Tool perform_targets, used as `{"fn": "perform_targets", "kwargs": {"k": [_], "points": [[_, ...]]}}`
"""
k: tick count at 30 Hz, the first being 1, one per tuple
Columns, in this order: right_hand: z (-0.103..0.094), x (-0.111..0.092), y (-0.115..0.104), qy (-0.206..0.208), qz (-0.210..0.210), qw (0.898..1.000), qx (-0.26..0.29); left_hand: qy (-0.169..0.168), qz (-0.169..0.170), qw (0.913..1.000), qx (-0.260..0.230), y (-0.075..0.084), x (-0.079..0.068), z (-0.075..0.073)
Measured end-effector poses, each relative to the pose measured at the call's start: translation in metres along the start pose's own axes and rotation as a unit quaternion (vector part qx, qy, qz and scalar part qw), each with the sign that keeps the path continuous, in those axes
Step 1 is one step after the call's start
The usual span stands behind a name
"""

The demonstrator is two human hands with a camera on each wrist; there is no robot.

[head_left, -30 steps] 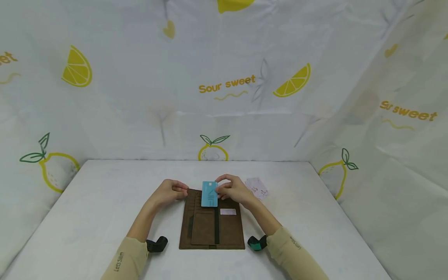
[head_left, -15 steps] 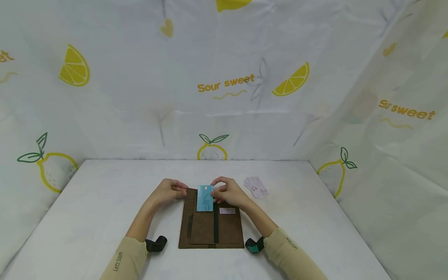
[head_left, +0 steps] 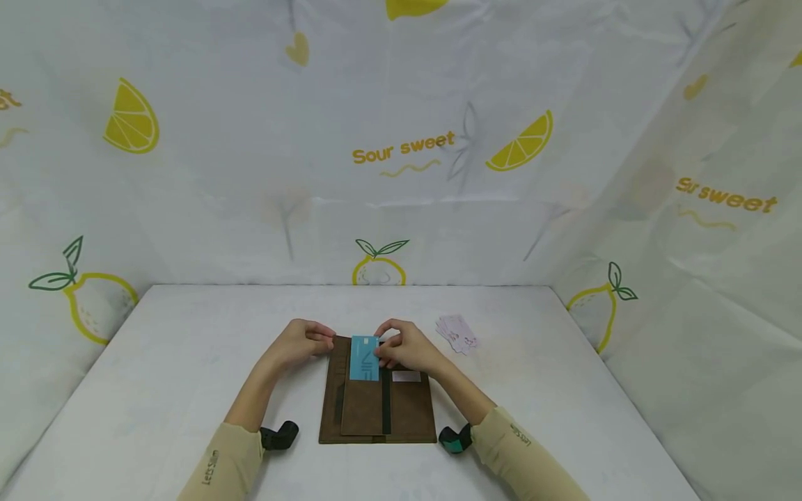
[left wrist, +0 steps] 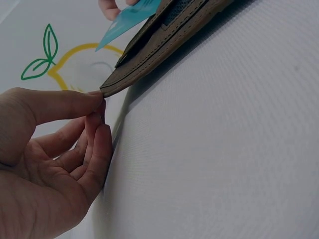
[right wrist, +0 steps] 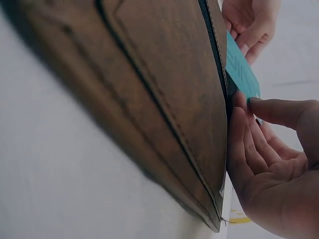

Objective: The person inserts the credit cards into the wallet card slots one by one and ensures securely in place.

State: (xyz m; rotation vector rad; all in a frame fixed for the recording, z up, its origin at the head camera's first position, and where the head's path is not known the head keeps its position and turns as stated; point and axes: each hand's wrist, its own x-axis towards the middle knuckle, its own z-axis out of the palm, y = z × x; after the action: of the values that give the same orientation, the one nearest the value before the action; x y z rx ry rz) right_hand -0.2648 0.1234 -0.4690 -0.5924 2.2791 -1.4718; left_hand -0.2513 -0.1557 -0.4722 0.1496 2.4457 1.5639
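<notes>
- At the left, the left hand holds its fingers narrow, thumb and fingertips pinching the far left corner of the brown wallet; the left wrist view shows the thumb lying on that corner.
- The wallet lies open on the white table, stacked card slots running down its left part.
- Next comes the blue card, upright at the wallet's far side, between the two hands and apart from the left fingers. Its lower end meets the top edge of the middle panel, where the printed letters are cut off, so that end appears to sit in the pocket there.
- The right hand pinches the card's right edge between thumb and fingers, the grip narrow; most of the card stands out to the left of the fingertips.
- A dark strap runs down beside the middle panel.
- In the wallet's right part, a pale slip shows below the right hand.
- Farther right, a loose fan of pale pink cards lies on the table, apart from the wallet.
</notes>
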Motion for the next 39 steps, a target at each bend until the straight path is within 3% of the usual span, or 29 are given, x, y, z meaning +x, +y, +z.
{"fn": "perform_targets", "kwargs": {"k": [28, 39], "points": [[-0.0007, -0.005, 0.0031, -0.005, -0.016, 0.995, -0.102, 0.004, -0.009, 0.9999, 0.005, -0.0012, 0.0015, 0.001], [-0.0008, -0.0067, 0.003, -0.02, -0.02, 0.995, -0.092, 0.0, -0.002, 1.0, -0.006, -0.0015, 0.0002, 0.0002]]}}
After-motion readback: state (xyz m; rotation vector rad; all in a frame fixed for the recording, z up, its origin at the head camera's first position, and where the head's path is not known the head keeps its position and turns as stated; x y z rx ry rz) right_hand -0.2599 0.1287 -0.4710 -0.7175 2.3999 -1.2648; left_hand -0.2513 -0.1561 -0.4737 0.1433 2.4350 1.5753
